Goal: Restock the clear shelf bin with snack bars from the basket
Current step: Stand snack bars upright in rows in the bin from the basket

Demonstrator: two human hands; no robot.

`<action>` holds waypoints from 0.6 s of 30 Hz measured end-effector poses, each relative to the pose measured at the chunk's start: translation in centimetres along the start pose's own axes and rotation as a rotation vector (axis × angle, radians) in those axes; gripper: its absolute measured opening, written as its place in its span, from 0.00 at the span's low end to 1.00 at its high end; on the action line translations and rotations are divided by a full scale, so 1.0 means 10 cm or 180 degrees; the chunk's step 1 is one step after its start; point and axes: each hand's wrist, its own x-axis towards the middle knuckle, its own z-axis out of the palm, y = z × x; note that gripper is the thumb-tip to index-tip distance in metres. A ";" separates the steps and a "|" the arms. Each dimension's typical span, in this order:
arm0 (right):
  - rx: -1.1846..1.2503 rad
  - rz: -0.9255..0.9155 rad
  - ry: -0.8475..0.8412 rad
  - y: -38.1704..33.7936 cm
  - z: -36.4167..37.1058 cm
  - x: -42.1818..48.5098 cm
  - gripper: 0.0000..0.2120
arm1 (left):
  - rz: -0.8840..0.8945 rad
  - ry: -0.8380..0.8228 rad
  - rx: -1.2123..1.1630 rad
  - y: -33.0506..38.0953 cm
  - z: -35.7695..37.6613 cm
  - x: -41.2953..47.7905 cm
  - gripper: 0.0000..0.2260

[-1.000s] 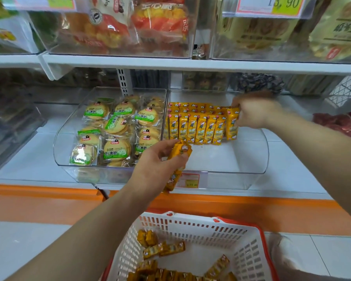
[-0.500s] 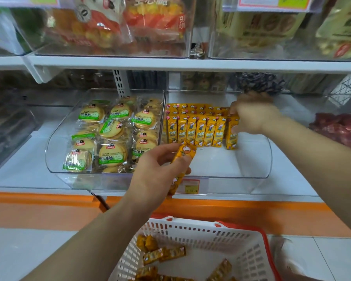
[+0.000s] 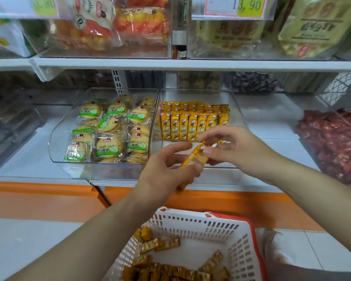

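- While the left hand [image 3: 166, 169] grips a little bunch of yellow snack bars [image 3: 193, 159] round the lower half, the right hand [image 3: 237, 151] pinches the top end of that bunch between thumb and fingertips, so both hands have hold of it.
- The bunch hangs just in front of the clear bin [image 3: 239, 118], near its front edge, tilted up to the right.
- A bit of yellow wrapper pokes out between the right fingers; can't tell if that's a separate bar.
- Inside the bin, shelved bars [image 3: 190, 122] stand upright in tight rows against the back and the left wall.
- The white basket [image 3: 201, 224] with its red rim sits below the hands, with loose bars [image 3: 162, 244] piled along its near-left side.
- Green-label cookies [image 3: 109, 128] fill the bin touching the clear one's left wall, and red packets [image 3: 332, 142] sit well off toward the shelf's right end.
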 end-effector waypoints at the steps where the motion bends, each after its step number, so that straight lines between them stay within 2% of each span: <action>1: 0.0255 0.0093 0.0033 0.00 -0.04 -0.03 0.07 | -0.0003 0.0080 -0.0057 0.01 0.00 -0.01 0.23; 3: 0.0582 0.0255 0.0020 0.01 -0.10 -0.09 0.04 | 0.0043 0.0311 -0.0294 0.04 -0.04 -0.03 0.22; 4: 0.0494 0.0274 -0.0059 0.02 -0.11 -0.12 0.04 | 0.0073 0.0408 -0.0370 0.07 -0.05 -0.03 0.20; 8: -0.0437 0.0204 -0.0598 0.01 0.02 -0.27 0.05 | -0.0006 0.0535 -0.0358 0.11 -0.02 -0.07 0.14; 10: -0.0792 0.0041 -0.0344 -0.04 0.02 -0.29 0.04 | -0.0047 0.0442 -0.0371 0.11 0.05 -0.12 0.14; 11: -0.0775 0.0037 -0.0117 -0.07 0.00 -0.29 0.04 | -0.0033 0.0380 -0.0343 0.11 0.10 -0.14 0.14; 13: -0.0254 0.0157 0.0100 -0.13 -0.07 -0.28 0.07 | 0.0045 0.0300 -0.0247 0.11 0.20 -0.19 0.14; 15: 0.0029 0.0119 -0.0030 -0.16 -0.11 -0.29 0.12 | 0.0145 0.0276 -0.0084 0.10 0.30 -0.23 0.14; 18: -0.0186 -0.0071 -0.0215 -0.17 -0.19 -0.30 0.13 | 0.0373 0.0254 0.0203 0.16 0.41 -0.24 0.16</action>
